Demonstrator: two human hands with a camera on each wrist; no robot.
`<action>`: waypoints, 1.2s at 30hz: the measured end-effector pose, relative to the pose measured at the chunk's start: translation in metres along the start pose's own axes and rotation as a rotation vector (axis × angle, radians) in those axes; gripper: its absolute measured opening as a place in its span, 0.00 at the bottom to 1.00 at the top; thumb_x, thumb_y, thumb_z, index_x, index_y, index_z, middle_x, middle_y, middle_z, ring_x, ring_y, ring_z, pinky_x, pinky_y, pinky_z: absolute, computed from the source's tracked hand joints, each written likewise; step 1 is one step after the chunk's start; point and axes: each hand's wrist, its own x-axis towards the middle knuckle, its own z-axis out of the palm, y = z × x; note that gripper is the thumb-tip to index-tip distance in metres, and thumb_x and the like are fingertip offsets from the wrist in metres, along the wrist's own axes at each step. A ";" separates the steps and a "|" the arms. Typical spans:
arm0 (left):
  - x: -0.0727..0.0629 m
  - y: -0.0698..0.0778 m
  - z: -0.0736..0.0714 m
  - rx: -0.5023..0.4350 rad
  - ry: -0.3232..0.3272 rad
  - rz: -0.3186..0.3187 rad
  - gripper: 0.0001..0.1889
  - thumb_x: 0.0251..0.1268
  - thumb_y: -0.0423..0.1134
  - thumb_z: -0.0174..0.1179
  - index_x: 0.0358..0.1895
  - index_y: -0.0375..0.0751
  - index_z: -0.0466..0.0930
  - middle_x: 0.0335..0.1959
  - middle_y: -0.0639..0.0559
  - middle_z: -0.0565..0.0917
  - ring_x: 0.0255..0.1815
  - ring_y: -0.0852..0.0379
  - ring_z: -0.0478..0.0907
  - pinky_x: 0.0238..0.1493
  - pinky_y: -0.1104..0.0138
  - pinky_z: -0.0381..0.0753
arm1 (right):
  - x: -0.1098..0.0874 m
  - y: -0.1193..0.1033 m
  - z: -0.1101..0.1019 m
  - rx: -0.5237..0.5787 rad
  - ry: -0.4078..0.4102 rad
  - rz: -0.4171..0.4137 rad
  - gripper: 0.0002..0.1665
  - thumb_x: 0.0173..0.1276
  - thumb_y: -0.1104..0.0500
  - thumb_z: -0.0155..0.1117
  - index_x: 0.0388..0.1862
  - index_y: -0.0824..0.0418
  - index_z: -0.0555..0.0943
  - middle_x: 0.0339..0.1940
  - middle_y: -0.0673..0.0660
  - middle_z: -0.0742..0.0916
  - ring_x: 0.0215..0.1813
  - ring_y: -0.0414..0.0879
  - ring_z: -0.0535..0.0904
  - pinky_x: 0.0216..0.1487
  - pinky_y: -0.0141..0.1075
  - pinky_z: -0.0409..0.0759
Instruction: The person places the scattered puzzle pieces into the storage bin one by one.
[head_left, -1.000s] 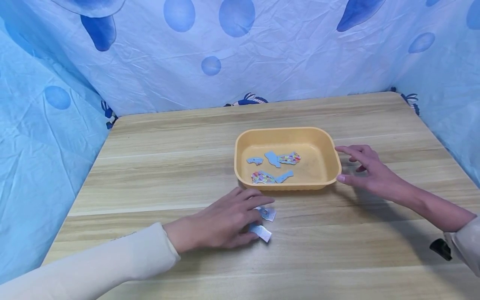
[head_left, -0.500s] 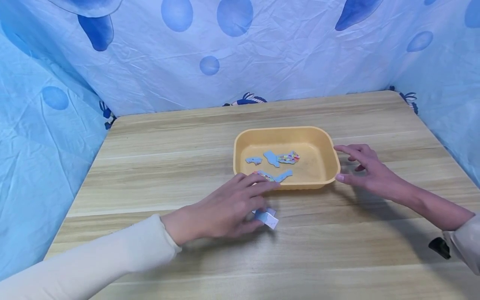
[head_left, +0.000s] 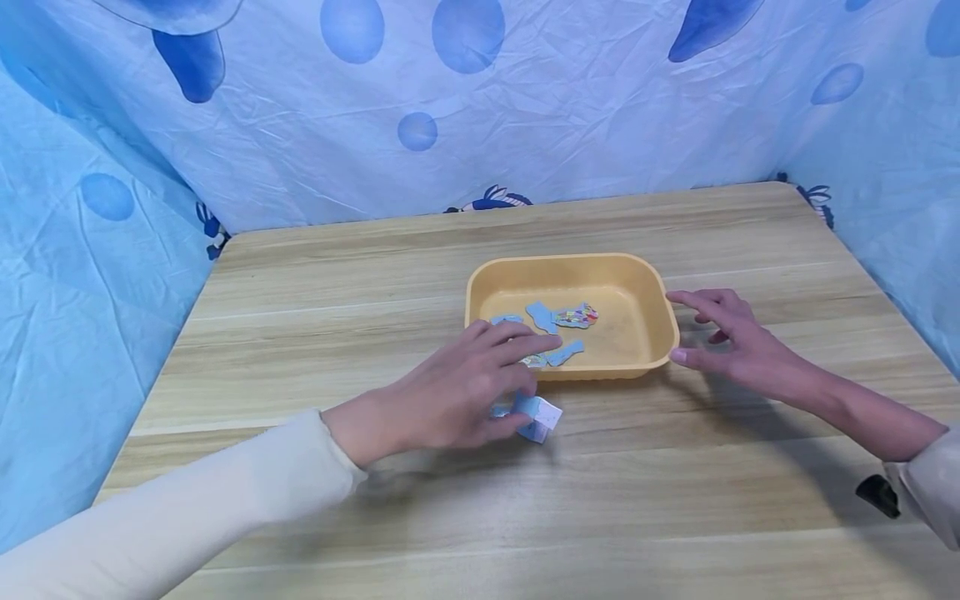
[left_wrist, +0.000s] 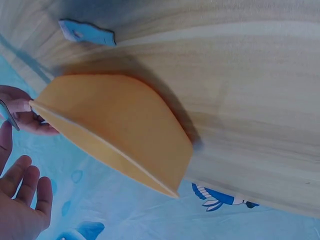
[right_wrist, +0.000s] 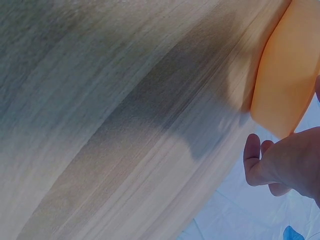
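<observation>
My left hand (head_left: 472, 387) pinches a flat light blue piece (head_left: 542, 410) between thumb and finger, raised over the table just in front of the yellow tray (head_left: 637, 369). In the left wrist view the held piece (left_wrist: 8, 116) shows edge-on at the left. Beneath it, another flat blue piece (left_wrist: 87, 32) lies on the table. Inside the tray lie several thin cut-out pieces, among them a blue one with a multicoloured patch (head_left: 576, 316); my left fingers hide some of them. My right hand (head_left: 723, 333) rests its index finger and thumb against the tray's right end, fingers loosely extended.
The wooden table (head_left: 315, 283) spreads around the tray on all sides. A blue patterned cloth (head_left: 270, 117) hangs behind the table and along its sides. A small black object (head_left: 877, 496) sits at the right sleeve.
My left hand has picked up one blue piece from the table and lifted it slightly toward the tray, over the other piece. My right hand stays at the tray's end.
</observation>
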 end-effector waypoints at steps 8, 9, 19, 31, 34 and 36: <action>0.007 -0.005 -0.003 -0.020 0.023 -0.005 0.10 0.52 0.43 0.71 0.31 0.47 0.79 0.64 0.49 0.74 0.63 0.51 0.68 0.55 0.60 0.68 | -0.001 -0.001 0.000 0.012 0.000 0.004 0.44 0.64 0.56 0.68 0.76 0.52 0.59 0.66 0.64 0.62 0.60 0.61 0.61 0.48 0.49 0.67; 0.008 -0.005 -0.004 -0.022 0.022 -0.007 0.10 0.52 0.43 0.71 0.31 0.47 0.79 0.64 0.49 0.74 0.63 0.51 0.68 0.55 0.60 0.68 | -0.001 -0.001 0.000 0.012 0.000 0.007 0.44 0.64 0.56 0.68 0.76 0.52 0.59 0.66 0.64 0.62 0.60 0.61 0.60 0.49 0.49 0.67; 0.012 -0.010 -0.005 -0.024 0.003 -0.028 0.08 0.54 0.43 0.70 0.32 0.47 0.80 0.66 0.49 0.73 0.64 0.52 0.68 0.52 0.60 0.68 | -0.002 0.000 -0.001 0.012 0.004 -0.003 0.44 0.64 0.56 0.69 0.76 0.51 0.59 0.66 0.63 0.62 0.60 0.60 0.61 0.48 0.44 0.67; 0.025 -0.020 -0.005 0.034 0.035 0.009 0.10 0.51 0.42 0.71 0.29 0.46 0.78 0.62 0.46 0.76 0.58 0.51 0.71 0.46 0.60 0.69 | -0.002 0.001 0.001 0.015 0.008 -0.011 0.44 0.64 0.57 0.69 0.76 0.51 0.59 0.66 0.63 0.63 0.59 0.58 0.61 0.47 0.41 0.66; 0.030 -0.022 -0.005 0.048 0.024 0.006 0.10 0.51 0.42 0.70 0.29 0.46 0.78 0.62 0.46 0.76 0.58 0.51 0.71 0.45 0.60 0.69 | -0.002 0.000 0.001 0.011 0.007 -0.009 0.44 0.64 0.56 0.68 0.76 0.51 0.59 0.66 0.63 0.63 0.60 0.59 0.61 0.48 0.43 0.67; 0.034 -0.024 -0.005 0.063 0.006 -0.004 0.09 0.51 0.43 0.70 0.29 0.46 0.79 0.62 0.46 0.76 0.58 0.51 0.71 0.47 0.59 0.69 | -0.002 -0.001 0.000 0.011 0.002 0.005 0.44 0.64 0.55 0.68 0.76 0.50 0.59 0.66 0.63 0.62 0.60 0.60 0.61 0.48 0.45 0.67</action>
